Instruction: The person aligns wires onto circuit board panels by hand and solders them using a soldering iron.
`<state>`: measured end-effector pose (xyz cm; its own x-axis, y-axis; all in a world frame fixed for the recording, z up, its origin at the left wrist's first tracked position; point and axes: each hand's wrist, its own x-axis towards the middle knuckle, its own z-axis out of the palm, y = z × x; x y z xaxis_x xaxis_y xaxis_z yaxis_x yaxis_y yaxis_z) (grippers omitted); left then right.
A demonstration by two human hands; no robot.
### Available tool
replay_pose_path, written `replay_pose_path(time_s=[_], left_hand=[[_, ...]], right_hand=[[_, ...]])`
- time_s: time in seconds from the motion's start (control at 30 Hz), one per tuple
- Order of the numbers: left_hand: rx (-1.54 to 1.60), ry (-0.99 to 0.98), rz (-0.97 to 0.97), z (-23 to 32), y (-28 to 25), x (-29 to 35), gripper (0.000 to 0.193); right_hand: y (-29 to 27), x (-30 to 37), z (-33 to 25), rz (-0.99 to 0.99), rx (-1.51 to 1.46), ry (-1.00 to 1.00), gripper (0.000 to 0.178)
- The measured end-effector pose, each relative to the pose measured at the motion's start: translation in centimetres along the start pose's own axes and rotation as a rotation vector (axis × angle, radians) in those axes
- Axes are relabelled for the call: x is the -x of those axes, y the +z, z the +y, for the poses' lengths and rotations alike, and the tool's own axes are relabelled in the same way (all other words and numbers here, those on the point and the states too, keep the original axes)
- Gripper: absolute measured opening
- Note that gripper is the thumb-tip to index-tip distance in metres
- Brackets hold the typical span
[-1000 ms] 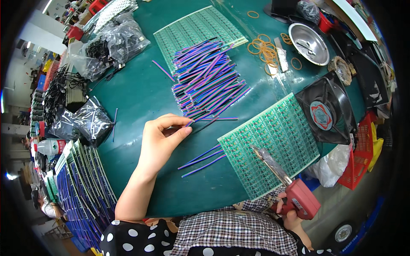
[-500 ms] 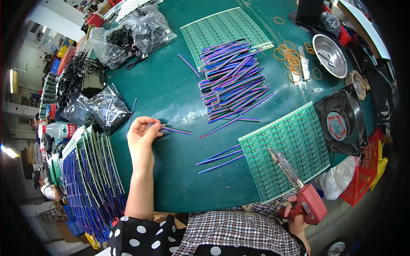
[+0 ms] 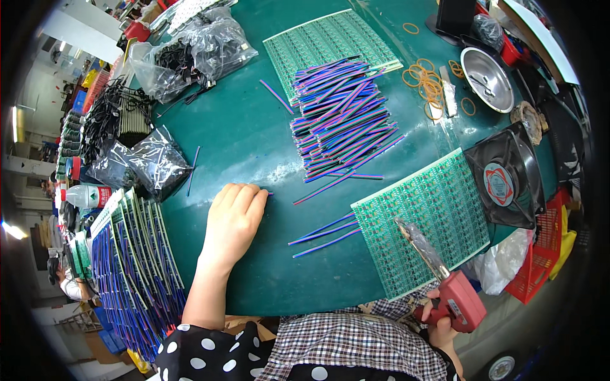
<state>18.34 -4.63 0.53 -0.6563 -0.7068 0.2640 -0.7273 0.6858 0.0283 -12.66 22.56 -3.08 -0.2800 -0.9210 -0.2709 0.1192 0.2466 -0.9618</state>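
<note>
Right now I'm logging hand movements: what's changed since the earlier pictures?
The left hand moved left from the wire pile with a picked-up wire, then turned knuckles-up, so only the wire's tip shows. The right hand still holds the red gun-shaped tool over the green circuit board; the pile stayed put.

Pose of the two arms. The left forearm crosses the near edge of the bench close to its left end, slanting inward and away from the body. The left hand lies back upward; its fingers are side by side and bent, the tips turned under, the thumb hidden. The right hand, just off the near edge toward its right end, is curled in a grip, partly concealed.
</note>
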Motion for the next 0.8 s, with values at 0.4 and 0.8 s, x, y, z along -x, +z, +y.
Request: replay_pose_path(time_s=[0.4,0.8], left_hand=[[0.512,0.247,-0.015,8.7,-1.1,-3.2,0.025],[0.148,0.411,0.131,9.5,2.4,-2.0,0.028]], right_hand=[[1.0,-0.6,-0.9,0.081,-0.125,-0.037,0.083],[-0.6,-0.4,0.2,-0.159,0.204,-0.135,0.080]])
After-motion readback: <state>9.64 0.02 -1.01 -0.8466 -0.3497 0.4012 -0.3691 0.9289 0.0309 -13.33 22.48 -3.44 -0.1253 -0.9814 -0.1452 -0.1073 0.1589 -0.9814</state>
